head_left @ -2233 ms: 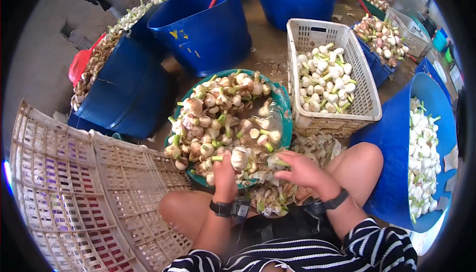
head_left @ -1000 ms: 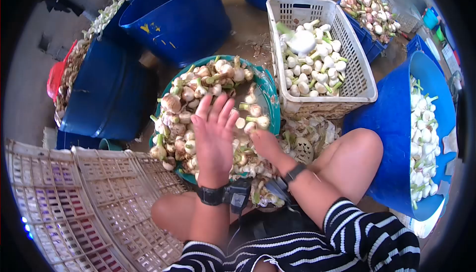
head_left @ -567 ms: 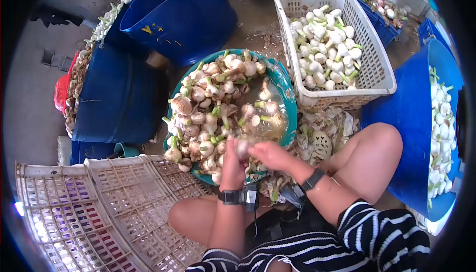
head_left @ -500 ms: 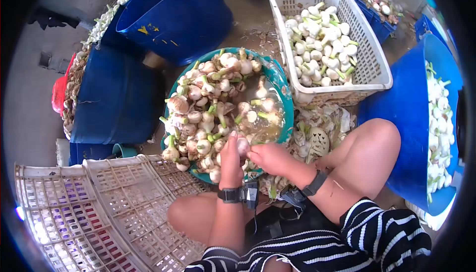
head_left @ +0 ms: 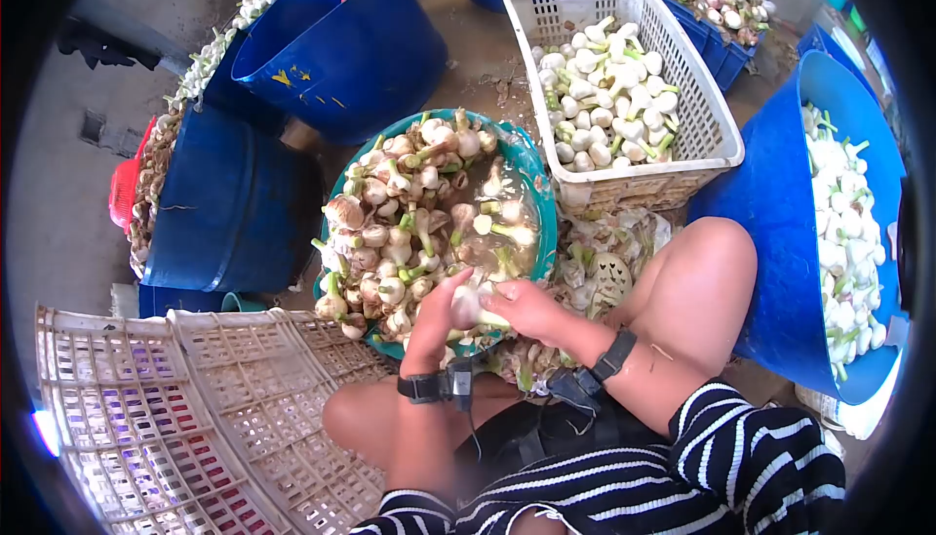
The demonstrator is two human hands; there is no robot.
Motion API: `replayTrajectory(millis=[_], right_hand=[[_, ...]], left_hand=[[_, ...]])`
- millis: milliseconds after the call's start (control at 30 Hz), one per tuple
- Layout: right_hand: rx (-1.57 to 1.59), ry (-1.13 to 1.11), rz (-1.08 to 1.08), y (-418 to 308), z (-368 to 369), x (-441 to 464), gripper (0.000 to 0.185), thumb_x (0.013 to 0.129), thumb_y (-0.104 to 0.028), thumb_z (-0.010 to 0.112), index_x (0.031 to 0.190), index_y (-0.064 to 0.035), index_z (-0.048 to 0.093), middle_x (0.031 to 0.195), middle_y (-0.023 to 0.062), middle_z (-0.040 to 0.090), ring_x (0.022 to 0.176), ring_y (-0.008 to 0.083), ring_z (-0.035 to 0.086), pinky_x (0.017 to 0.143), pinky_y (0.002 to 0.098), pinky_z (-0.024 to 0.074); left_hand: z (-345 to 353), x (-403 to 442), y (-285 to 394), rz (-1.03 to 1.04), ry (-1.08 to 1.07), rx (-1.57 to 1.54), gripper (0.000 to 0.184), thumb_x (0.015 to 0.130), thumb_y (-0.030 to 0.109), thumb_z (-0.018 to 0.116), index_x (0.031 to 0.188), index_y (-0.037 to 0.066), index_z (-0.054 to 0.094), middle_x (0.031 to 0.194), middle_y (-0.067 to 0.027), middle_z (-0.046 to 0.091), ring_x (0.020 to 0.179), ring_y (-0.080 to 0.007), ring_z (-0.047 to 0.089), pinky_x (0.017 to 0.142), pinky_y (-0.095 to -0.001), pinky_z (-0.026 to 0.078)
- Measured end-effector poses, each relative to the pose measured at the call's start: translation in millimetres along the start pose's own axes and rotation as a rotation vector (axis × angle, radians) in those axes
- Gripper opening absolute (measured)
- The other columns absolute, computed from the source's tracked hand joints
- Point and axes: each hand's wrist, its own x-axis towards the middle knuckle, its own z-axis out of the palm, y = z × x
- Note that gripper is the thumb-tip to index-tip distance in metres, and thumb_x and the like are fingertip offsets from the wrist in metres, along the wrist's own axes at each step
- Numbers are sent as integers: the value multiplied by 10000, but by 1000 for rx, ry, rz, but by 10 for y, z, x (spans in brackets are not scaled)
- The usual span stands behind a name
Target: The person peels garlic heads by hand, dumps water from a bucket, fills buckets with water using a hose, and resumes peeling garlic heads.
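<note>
Between my two hands, over the near edge of a green basin (head_left: 543, 242), is a pale garlic bulb (head_left: 468, 308) with its stem pointing right. My left hand (head_left: 436, 318) is closed around the bulb's left side. From the right, the fingers of my right hand (head_left: 526, 309) press on the same bulb near its stem. Brownish garlic bulbs (head_left: 395, 233) are heaped in the basin, and cloudy water shows at its right side. Peeled skins (head_left: 585, 252) lie between the basin and my right leg.
Beyond the basin at right is a white crate (head_left: 723, 157) of clean garlic. A blue tub (head_left: 756, 203) with white bulbs stands at far right. Blue tubs (head_left: 341, 67) line the upper left. An empty-looking lattice crate (head_left: 195, 389) leans at lower left.
An earlier bulb left my hands and was over the white crate; my hands then came together on another bulb. This bulb now looks whiter, with its stem showing. The view has shifted slightly.
</note>
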Motion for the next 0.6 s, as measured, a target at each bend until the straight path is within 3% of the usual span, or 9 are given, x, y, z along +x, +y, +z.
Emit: replayTrajectory(millis=[33,100,133,167,233,300,433,500,600], right_hand=[[4,1,-3,77,2,22,271,893,-253,476,960,-25,608,690,54,609,607,124,582,448,263,434],[-330,242,-272,191,-8,72,254,878,-224,507,885,5,617,626,50,593,579,119,563,438,278,415],[216,197,-16,149,13,79,249,886,-211,494,880,13,602,683,68,613,602,159,591,450,283,441],[558,48,193,58,-116,26,244,896,-208,486,954,8,583,777,83,628,664,191,615,472,294,475],[784,3,278,49,-181,48,250,913,-213,465,1054,-21,539,905,94,619,728,207,618,487,313,497],[784,-48,213,20,-168,-29,251,921,-198,443,1084,-24,522,964,102,604,818,213,610,556,332,514],[1058,-244,-64,-25,-154,-212,236,932,-150,402,1127,-55,496,1106,88,551,982,224,566,773,388,504],[1100,-239,-71,-54,-154,-395,216,933,-138,401,1097,-45,506,1074,89,557,974,220,561,873,402,449],[801,-111,-342,-142,-334,-662,210,938,-208,433,1022,-45,535,949,48,571,914,136,537,843,307,422]], left_hand=[[20,-33,-10,0,0,5,402,872,260,506,1197,24,498,1072,-113,565,911,-176,578,743,-277,486],[156,-175,31,136,-10,503,434,785,172,631,1174,18,518,998,-86,583,861,-154,576,738,-270,487],[237,-288,75,377,34,646,481,703,87,694,1152,29,531,1038,-119,589,938,-211,578,805,-317,477],[278,-347,59,380,30,650,481,703,87,694,1152,29,531,1038,-119,589,938,-211,578,805,-317,477],[345,-420,36,803,71,994,525,633,40,704,1135,49,548,1166,-144,546,1100,-285,515,931,-359,405],[396,-439,23,873,87,1139,483,613,-8,686,1079,69,589,1220,-143,519,1161,-314,467,981,-369,358],[385,-336,-179,814,133,860,274,784,-21,561,1046,58,574,1228,-123,514,1140,-299,489,957,-396,398],[270,-251,-327,372,160,-510,188,874,95,524,1056,46,536,1183,-121,543,1077,-248,534,877,-387,469],[70,-138,-486,176,259,-723,218,919,221,472,1030,39,515,1079,-112,578,962,-212,575,793,-357,520]])
